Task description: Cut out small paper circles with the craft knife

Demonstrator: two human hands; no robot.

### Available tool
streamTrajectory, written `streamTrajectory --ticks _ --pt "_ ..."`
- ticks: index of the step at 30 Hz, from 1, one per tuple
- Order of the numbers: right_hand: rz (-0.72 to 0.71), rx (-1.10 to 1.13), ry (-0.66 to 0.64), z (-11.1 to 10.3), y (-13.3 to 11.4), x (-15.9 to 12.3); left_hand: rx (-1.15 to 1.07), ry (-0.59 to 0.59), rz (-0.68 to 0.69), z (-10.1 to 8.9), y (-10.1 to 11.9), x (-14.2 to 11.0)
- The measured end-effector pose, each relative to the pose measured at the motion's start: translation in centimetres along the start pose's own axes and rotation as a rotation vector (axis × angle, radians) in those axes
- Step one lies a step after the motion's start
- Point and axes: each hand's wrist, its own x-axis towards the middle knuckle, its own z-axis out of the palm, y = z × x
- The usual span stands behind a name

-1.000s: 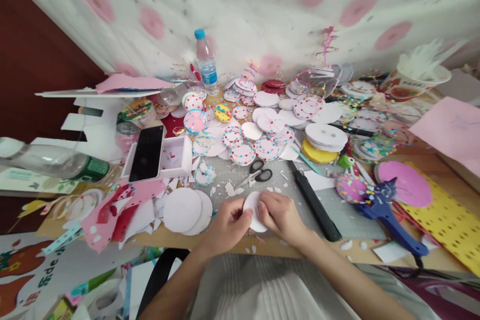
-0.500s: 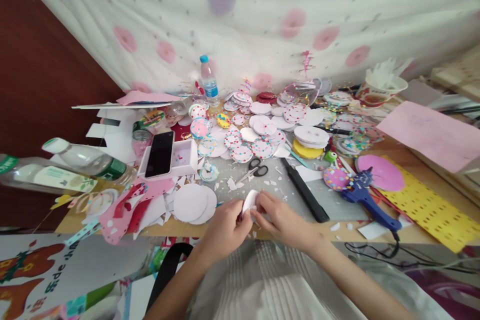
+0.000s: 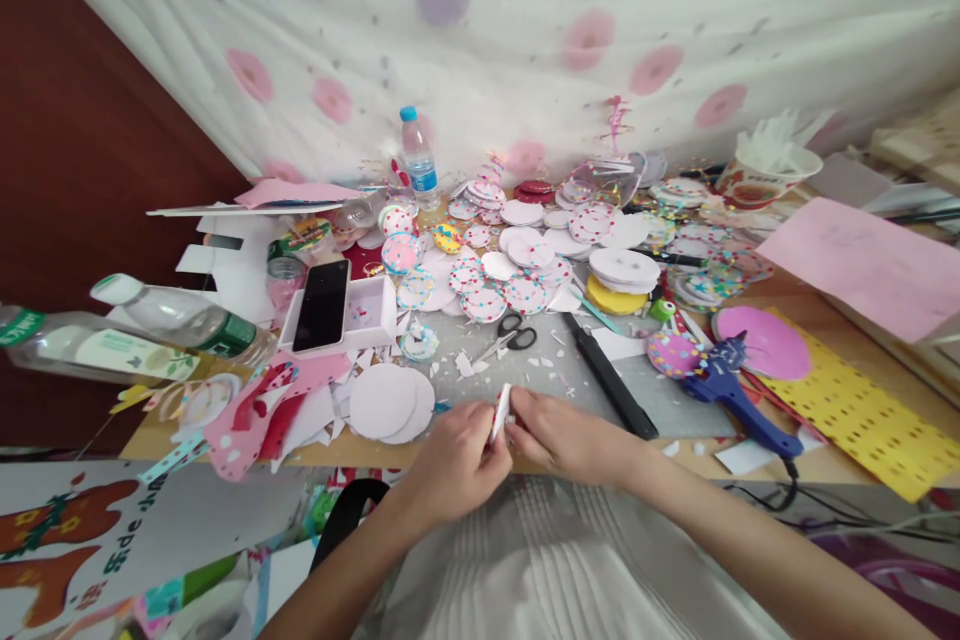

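Between my two hands, close to the table's front edge, a small white paper disc (image 3: 502, 410) is held almost edge-on, with some red along its left side. My left hand (image 3: 469, 450) pinches it from the left. On the other side my right hand (image 3: 551, 425) has its fingers closed at the disc's right face; the fingertips are partly hidden. Just beyond my hands lie black-handled scissors (image 3: 514, 334) among white paper scraps (image 3: 465, 364). Left of my hands are plain white paper circles (image 3: 382, 402), overlapping.
A black bar-shaped tool (image 3: 611, 380) and a blue glue gun (image 3: 742, 400) lie to the right. A phone (image 3: 322, 305) rests on a white box (image 3: 371, 310). Many dotted discs (image 3: 484, 304) are heaped behind; a water bottle (image 3: 420, 160) stands at the back.
The white disc has turned from partly face-on to nearly edge-on, showing red on its left side. My hands stay close together around it. The view has shifted slightly.
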Motion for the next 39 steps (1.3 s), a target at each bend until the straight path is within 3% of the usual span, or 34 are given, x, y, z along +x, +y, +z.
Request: streamTrajectory --ticks 7,19,26,32,39 --pt "0.099 0.009 -0.007 1.1 0.6 1.1 0.006 -0.045 -0.021 0.4 -0.6 0.5" --pt "0.149 0.004 -0.062 3.0 1.5 2.1 -0.135 -0.110 -0.123 1.2 -2.2 0.9" --pt "0.074 0.113 -0.121 1.3 2.6 2.1 -0.208 -0.145 -0.230 0.3 -2.1 1.4" --pt "0.046 0.174 -0.168 0.6 3.4 2.4 -0.329 -0.202 -0.242 -0.8 -2.6 1.7" --pt "0.044 0.197 -0.201 0.5 2.7 2.1 -0.401 -0.243 -0.201 -0.6 -3.0 1.2"
